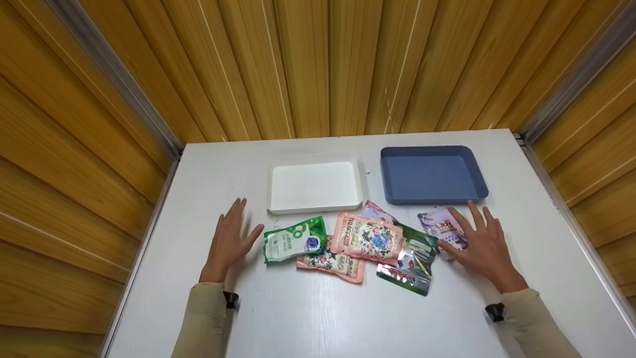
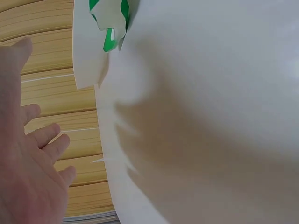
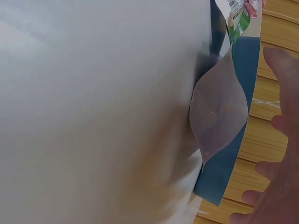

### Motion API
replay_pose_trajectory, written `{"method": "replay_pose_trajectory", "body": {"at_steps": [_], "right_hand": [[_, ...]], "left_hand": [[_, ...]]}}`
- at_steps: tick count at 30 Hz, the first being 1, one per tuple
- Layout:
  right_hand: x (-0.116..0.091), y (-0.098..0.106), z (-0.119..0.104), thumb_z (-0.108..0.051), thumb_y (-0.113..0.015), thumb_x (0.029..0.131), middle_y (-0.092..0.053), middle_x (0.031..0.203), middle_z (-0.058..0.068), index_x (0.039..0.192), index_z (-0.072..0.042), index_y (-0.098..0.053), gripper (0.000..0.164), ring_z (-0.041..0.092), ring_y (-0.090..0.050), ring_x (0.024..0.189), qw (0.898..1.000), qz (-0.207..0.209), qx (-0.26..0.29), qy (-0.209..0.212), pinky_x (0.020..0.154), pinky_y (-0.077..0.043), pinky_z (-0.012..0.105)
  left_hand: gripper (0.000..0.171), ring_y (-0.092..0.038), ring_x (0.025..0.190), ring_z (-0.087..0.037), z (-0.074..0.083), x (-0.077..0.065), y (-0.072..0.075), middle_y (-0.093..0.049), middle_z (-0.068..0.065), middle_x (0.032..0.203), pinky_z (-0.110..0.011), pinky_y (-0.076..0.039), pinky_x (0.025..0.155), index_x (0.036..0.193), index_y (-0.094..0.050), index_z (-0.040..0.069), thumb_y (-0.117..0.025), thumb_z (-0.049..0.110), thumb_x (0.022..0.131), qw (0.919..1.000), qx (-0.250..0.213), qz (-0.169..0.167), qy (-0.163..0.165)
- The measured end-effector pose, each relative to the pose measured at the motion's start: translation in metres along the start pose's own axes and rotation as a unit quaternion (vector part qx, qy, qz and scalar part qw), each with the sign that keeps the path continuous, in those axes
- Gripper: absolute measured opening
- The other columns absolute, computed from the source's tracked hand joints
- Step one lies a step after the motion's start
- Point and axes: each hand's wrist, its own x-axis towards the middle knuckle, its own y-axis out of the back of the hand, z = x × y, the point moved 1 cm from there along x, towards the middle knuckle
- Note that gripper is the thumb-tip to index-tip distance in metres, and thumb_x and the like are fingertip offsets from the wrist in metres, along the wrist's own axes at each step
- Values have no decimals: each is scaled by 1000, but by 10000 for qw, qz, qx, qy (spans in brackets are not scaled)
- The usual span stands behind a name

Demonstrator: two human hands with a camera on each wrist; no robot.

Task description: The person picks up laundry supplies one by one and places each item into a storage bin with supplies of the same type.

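Note:
Several soft pouches lie in a loose row across the middle of the table. A green-and-white pouch [image 1: 294,239] is at the left end, with my left hand [image 1: 231,243] beside it, fingers spread and holding nothing. Two pink floral pouches, an upper one [image 1: 368,237] and a lower one [image 1: 334,263], overlap in the centre. To their right lies a dark green shiny pouch [image 1: 415,256], partly covered. A purple pouch [image 1: 441,226] is at the right end; my right hand [image 1: 484,246] hovers over its right side, fingers spread. Another pink pouch [image 1: 380,211] peeks out behind.
Behind the pouches stand a white tray [image 1: 315,209] on the left and a blue tray [image 1: 435,201] on the right, both with nothing inside. The white table [image 1: 308,318] is bordered by wood-patterned walls [image 1: 308,69] at the back and sides.

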Motion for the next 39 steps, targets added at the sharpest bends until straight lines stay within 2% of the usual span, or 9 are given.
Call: {"method": "replay_pose_trajectory", "body": {"at_steps": [13, 22, 28, 32, 35, 39], "right_hand": [[3, 1, -3, -58, -76, 85, -22, 164, 29, 159, -23, -37, 91, 61, -19, 145, 9999, -54, -85, 47, 112, -16, 80], [7, -2, -11, -57, -76, 85, -25, 162, 29, 159, -25, -36, 90, 61, -22, 143, 9998, -99, -52, 149, 112, -17, 79], [11, 1, -17, -56, -77, 84, -27, 161, 31, 159, -25, -37, 91, 62, -24, 142, 9995, -12, -3, 315, 112, -19, 78], [14, 1, -21, -56, -78, 84, -28, 160, 31, 159, -25, -38, 90, 61, -25, 142, 9992, 4, -11, 387, 111, -20, 78], [16, 0, -23, -57, -77, 84, -28, 161, 30, 159, -26, -38, 90, 61, -25, 143, 9993, -45, -35, 381, 111, -20, 79], [19, -2, -28, -57, -78, 84, -28, 162, 29, 159, -27, -38, 90, 61, -25, 143, 9992, -100, -66, 378, 112, -20, 79]], "left_hand": [[85, -24, 155, -34, 5, 22, -11, -25, -16, 168, -54, -16, 126, 162, -28, 8, -62, 53, 99, 9978, -569, -132, 319], [85, -23, 155, -33, 2, 33, -10, -21, -12, 170, -54, -25, 124, 161, -31, 9, -64, 55, 97, 9931, -980, -300, 568], [84, -27, 153, -35, 0, 38, -9, -24, -13, 169, -56, -27, 123, 159, -32, 8, -68, 49, 97, 9918, -1060, -319, 643], [90, -34, 150, -35, 1, 43, -9, -35, -15, 163, -55, -30, 121, 162, -26, 7, -71, 47, 95, 9911, -1116, -326, 654], [92, -34, 150, -35, 2, 48, -11, -38, -15, 161, -56, -30, 121, 163, -22, 7, -71, 46, 95, 9903, -1143, -409, 670], [89, -30, 152, -35, 3, 55, -13, -32, -14, 165, -56, -27, 122, 163, -24, 9, -70, 46, 96, 9899, -1104, -554, 691]]}}
